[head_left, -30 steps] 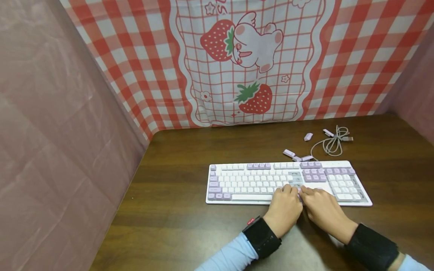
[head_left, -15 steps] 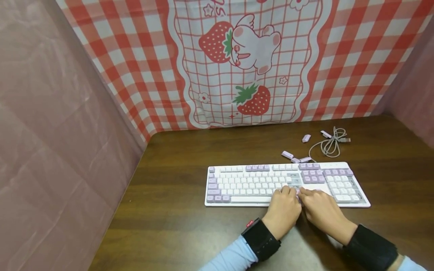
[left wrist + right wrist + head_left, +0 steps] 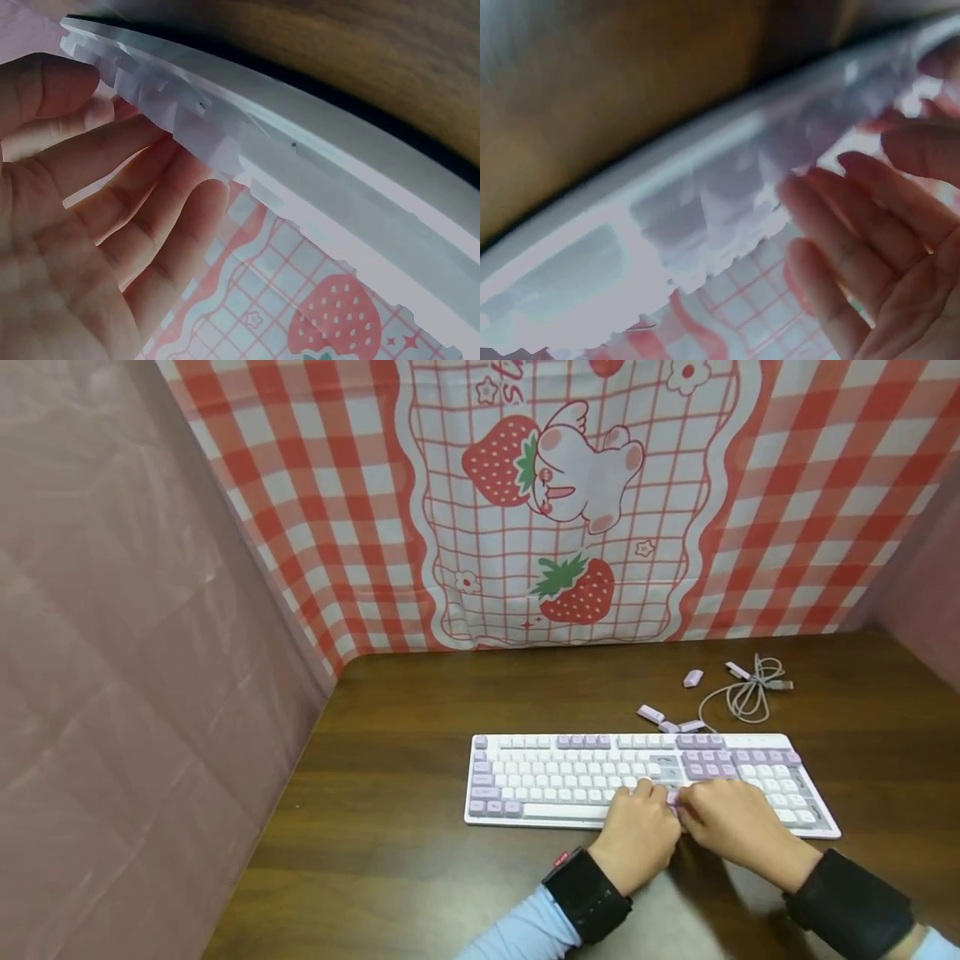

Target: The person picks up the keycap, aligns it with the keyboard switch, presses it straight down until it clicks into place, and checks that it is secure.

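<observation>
A white and lilac keyboard (image 3: 568,777) lies on the table, some key places showing grey without caps. Over its lower right part both hands meet. My left hand (image 3: 636,828) has its fingertips at the keys left of a lilac keycap (image 3: 672,797); in the left wrist view the thumb (image 3: 71,82) is close to the key edges and the other fingers spread loosely. My right hand (image 3: 738,817) bends over the keys just right of that keycap. In the right wrist view its fingers (image 3: 832,217) reach the lilac keys. I cannot tell whether either hand pinches the keycap.
Several loose lilac keycaps (image 3: 651,714) lie behind the keyboard. A coiled grey cable (image 3: 748,697) with its USB plug (image 3: 782,685) is at the back right. A red checked cloth (image 3: 360,527) hangs behind the brown table (image 3: 390,877), a pink curtain (image 3: 150,652) at left.
My right hand has risen slightly and turned over the keys, uncovering more of the lilac keycap. My left hand stays at nearly the same keys. The head view has shifted slightly.
</observation>
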A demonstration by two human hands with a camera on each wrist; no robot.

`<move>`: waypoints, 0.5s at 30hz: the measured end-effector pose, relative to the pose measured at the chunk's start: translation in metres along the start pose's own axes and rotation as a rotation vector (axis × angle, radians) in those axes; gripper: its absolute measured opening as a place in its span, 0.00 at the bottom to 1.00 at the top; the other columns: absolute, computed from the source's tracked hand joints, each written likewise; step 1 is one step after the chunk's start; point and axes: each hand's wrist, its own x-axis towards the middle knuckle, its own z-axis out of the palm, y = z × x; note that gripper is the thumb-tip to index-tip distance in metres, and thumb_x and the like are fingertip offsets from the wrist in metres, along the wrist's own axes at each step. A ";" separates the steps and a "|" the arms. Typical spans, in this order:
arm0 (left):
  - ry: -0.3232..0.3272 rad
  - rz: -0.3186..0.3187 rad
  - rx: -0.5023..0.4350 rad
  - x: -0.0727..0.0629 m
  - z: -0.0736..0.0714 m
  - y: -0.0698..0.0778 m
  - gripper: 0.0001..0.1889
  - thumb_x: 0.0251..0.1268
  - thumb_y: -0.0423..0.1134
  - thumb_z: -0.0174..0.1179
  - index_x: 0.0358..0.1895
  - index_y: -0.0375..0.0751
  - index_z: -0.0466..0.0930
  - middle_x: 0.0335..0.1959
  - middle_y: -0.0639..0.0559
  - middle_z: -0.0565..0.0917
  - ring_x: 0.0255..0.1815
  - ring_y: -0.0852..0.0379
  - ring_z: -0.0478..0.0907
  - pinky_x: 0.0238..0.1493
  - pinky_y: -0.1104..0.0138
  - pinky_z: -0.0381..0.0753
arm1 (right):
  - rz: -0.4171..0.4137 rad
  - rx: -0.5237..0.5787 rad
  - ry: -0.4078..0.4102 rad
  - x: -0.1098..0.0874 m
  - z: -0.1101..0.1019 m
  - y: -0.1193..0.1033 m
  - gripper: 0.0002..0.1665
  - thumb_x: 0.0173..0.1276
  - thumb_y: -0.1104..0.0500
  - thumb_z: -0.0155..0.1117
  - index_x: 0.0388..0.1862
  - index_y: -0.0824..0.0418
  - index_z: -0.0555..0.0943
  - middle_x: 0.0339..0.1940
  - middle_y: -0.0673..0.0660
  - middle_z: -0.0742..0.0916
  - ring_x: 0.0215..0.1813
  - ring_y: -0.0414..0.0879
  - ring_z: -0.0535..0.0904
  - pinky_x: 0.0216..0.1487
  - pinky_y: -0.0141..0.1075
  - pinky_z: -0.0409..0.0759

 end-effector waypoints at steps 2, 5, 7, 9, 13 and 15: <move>-0.002 -0.003 -0.003 0.000 0.000 -0.002 0.05 0.52 0.55 0.59 0.26 0.64 0.83 0.29 0.63 0.78 0.33 0.65 0.73 0.24 0.73 0.68 | 0.017 0.035 -0.015 0.011 -0.004 0.008 0.08 0.47 0.62 0.66 0.13 0.54 0.77 0.11 0.47 0.76 0.15 0.42 0.68 0.14 0.37 0.61; -0.010 -0.001 -0.007 0.000 0.000 -0.006 0.05 0.52 0.54 0.59 0.26 0.63 0.83 0.29 0.63 0.78 0.33 0.65 0.73 0.24 0.73 0.68 | 0.043 0.072 0.008 0.031 -0.009 0.025 0.02 0.48 0.61 0.66 0.21 0.56 0.84 0.16 0.49 0.82 0.17 0.41 0.68 0.15 0.36 0.61; -0.018 0.001 -0.009 0.000 0.001 -0.007 0.05 0.52 0.53 0.59 0.26 0.63 0.83 0.29 0.63 0.78 0.33 0.66 0.73 0.24 0.73 0.67 | 0.058 0.068 0.043 0.047 -0.010 0.040 0.04 0.50 0.61 0.64 0.24 0.59 0.85 0.17 0.53 0.83 0.16 0.41 0.67 0.14 0.36 0.60; -0.035 0.005 -0.014 0.001 0.001 -0.008 0.05 0.52 0.52 0.59 0.26 0.63 0.83 0.29 0.63 0.78 0.33 0.66 0.73 0.24 0.73 0.67 | 0.077 0.055 0.060 0.063 -0.010 0.058 0.09 0.53 0.60 0.63 0.30 0.63 0.86 0.23 0.60 0.86 0.16 0.43 0.68 0.13 0.36 0.60; -0.075 0.018 -0.015 0.000 0.001 -0.009 0.05 0.53 0.52 0.58 0.27 0.63 0.82 0.30 0.63 0.77 0.33 0.66 0.73 0.24 0.74 0.68 | 0.156 0.020 0.008 0.090 -0.006 0.101 0.18 0.56 0.60 0.59 0.41 0.72 0.81 0.37 0.72 0.84 0.21 0.56 0.75 0.16 0.45 0.69; -0.084 0.022 -0.012 0.000 0.000 -0.010 0.05 0.54 0.52 0.57 0.28 0.63 0.82 0.29 0.64 0.77 0.33 0.67 0.72 0.24 0.74 0.68 | 0.205 0.012 -0.056 0.099 -0.002 0.123 0.22 0.57 0.60 0.58 0.46 0.75 0.78 0.42 0.75 0.81 0.29 0.65 0.77 0.22 0.53 0.73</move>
